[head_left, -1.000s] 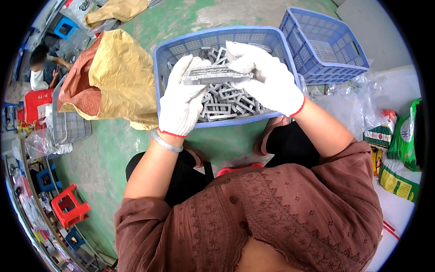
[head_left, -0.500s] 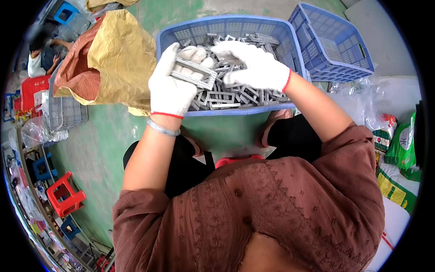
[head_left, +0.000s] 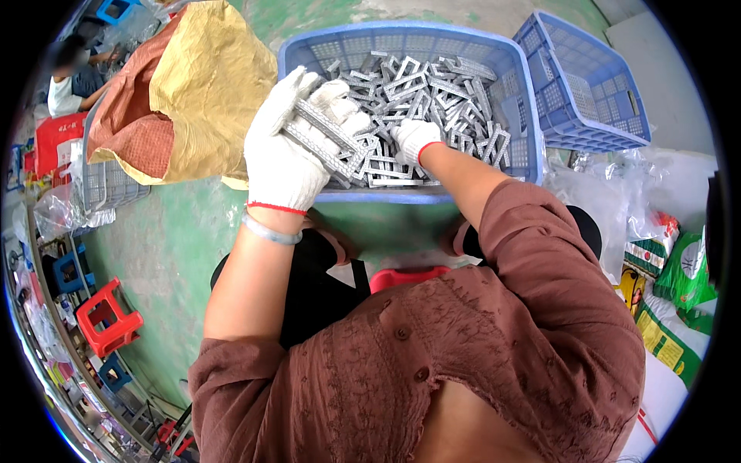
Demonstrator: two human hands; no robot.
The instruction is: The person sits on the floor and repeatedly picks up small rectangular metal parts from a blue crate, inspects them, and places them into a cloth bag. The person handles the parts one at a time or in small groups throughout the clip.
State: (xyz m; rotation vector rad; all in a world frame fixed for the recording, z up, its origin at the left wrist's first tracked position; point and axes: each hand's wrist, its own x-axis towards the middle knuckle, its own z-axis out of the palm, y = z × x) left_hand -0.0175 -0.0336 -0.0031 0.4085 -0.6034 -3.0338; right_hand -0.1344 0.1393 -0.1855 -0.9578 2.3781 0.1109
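Note:
A blue plastic basket [head_left: 526, 116] in front of me holds a heap of grey rectangular metal frames [head_left: 405, 85]. My left hand [head_left: 287, 158], in a white knit glove with a red cuff, is raised palm up at the basket's left side. Its fingers curl round grey metal frame pieces [head_left: 323, 137] that lie slanting across the palm; it looks like more than one. My right hand [head_left: 417, 139], gloved the same way, is down on the heap near the basket's middle. Its fingers are bent in among the frames, and their tips are hidden.
Left of the basket stands a yellow and orange woven sack [head_left: 204, 85]. A second blue basket [head_left: 583, 85] is at the right. A red stool [head_left: 109, 316] stands on the green floor, and a person [head_left: 69, 85] sits at far left. Plastic bags [head_left: 602, 201] lie at right.
My right hand has gone from beside my left hand down onto the heap, its fingers now bent. My left hand still holds its frame pieces, now tilted more steeply.

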